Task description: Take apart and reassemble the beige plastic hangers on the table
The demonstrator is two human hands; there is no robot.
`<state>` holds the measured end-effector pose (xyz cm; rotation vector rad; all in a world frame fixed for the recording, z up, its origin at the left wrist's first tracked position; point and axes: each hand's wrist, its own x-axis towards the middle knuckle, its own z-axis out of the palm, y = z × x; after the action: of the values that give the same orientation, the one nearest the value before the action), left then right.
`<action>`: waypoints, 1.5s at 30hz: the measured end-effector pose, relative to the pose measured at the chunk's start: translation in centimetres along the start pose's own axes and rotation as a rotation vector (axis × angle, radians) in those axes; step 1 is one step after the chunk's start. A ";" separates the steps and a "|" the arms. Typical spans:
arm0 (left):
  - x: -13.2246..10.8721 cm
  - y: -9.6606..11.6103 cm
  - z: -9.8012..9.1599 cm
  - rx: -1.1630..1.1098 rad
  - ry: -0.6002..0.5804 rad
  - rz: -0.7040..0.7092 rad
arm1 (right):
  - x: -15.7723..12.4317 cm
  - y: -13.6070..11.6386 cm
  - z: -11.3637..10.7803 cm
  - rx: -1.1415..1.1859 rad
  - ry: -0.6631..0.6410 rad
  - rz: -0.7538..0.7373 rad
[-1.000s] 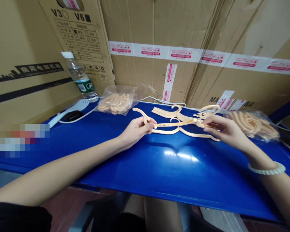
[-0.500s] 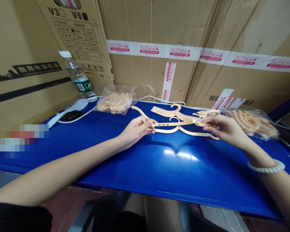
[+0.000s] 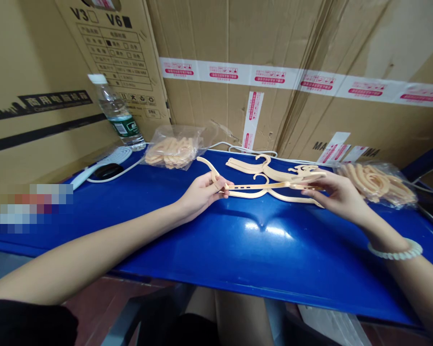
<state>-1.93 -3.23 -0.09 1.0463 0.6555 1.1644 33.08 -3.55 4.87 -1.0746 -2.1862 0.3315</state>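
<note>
- The boxes [image 3: 238, 72] wall the scene from 9 through 12 to 3 o'clock; you can make out at least three, with taped seams.
- The table [image 3: 209, 240] is blue and carries everything else.
- Two bags [image 3: 173, 153] of peach plastic parts lie on it: one at 11 o'clock, the second [image 3: 377, 182] at 2 o'clock, just beside your right hand. Both look well filled, so plenty of parts remain to work through, by my judgement.
- One bottle [image 3: 117, 115] stands upright at 10 o'clock, with a white cabled device [image 3: 104, 163] and a dark object in front of it.
- One finished-looking hanger [image 3: 256, 166] lies flat at 12 o'clock, behind your hands; a second piece lies on the table under the bar you hold. So little seems done as yet.
- The bar [image 3: 263, 185] is the piece in hand: it spans between your hands, lifted just off the table at 12 o'clock.
- Your left hand [image 3: 202, 192] is curled, thumb and fingers pinched on the bar's left end, where a curved arm sticks up.
- Your right hand [image 3: 337, 194] is half closed, fingertips pinching the bar's right end; one bracelet [image 3: 395, 250] circles that wrist.
</note>
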 end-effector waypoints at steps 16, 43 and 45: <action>-0.3 0.3 0.4 -0.024 -0.084 -0.062 | 0.1 -0.1 -0.3 -0.048 -0.011 -0.087; -0.2 0.0 0.4 0.106 0.321 0.167 | 0.0 -4.0 0.9 0.306 -0.042 0.232; -0.8 0.1 0.7 0.180 0.276 0.118 | 0.1 -4.2 0.5 0.331 -0.041 0.267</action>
<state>-1.58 -4.21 0.18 1.0965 0.9397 1.3865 30.22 -6.06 6.58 -1.1744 -1.9326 0.8109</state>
